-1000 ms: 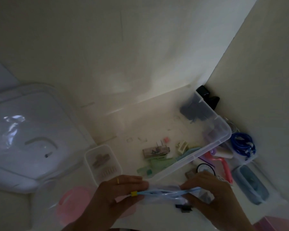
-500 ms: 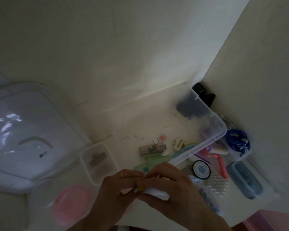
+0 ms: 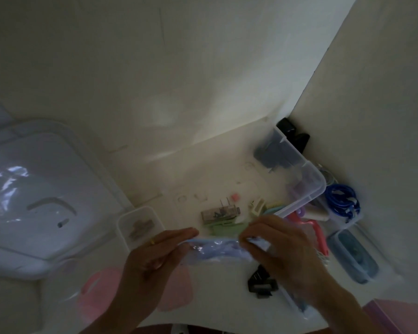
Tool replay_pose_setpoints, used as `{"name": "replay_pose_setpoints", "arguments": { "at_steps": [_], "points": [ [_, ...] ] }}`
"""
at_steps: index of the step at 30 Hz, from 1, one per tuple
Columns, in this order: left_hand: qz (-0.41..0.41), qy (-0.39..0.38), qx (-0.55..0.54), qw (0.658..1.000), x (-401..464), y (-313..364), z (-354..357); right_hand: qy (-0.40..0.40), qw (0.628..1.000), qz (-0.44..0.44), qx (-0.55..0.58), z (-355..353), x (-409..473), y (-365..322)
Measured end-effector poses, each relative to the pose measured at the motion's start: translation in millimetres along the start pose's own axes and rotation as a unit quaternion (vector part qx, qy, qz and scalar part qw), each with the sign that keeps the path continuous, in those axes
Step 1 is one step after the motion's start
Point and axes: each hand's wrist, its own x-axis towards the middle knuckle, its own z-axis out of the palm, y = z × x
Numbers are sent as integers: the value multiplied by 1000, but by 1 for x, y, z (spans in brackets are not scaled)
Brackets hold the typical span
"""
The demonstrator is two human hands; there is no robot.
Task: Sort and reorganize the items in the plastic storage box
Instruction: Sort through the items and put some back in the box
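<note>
White tabletop [image 3: 203, 165], 2 hands (both gripping) on plastic bag [image 3: 217, 249]

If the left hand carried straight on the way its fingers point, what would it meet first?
The left hand points up and to the right along the clear zip bag it pinches. Going on, it would probably meet the green comb-like piece lying in the clear storage box, though depth is unclear.

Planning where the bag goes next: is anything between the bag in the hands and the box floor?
Yes: the zip bag hangs over green clips and a small clear case on the box floor.
</note>
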Motion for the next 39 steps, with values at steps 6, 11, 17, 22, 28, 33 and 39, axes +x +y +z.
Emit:
{"name": "replay_pose_setpoints", "arguments": {
  "at_steps": [6,11,17,22,28,33,39],
  "points": [
    [-11,-51,1,999,-8,-2,-19,-11,993,102,-58,-28,-32,37],
    [-47,-40,-8,998,-21,3,-6,-45,990,114,-65,-21,-33,15],
    [-126,-94,50,986,-46,-56,8,-98,986,115,-71,48,-53,43],
    [-160,-132,148,967,-62,-118,28,-154,972,143,-108,114,-65,79],
    [-149,-146,212,955,-51,-149,45,-198,954,194,-117,143,-48,98],
    [-239,-151,200,938,-51,-160,42,-73,960,209,-169,145,-50,95],
    [-188,-212,284,916,-62,-170,35,-123,969,158,-146,164,-70,87]
  ]
}}
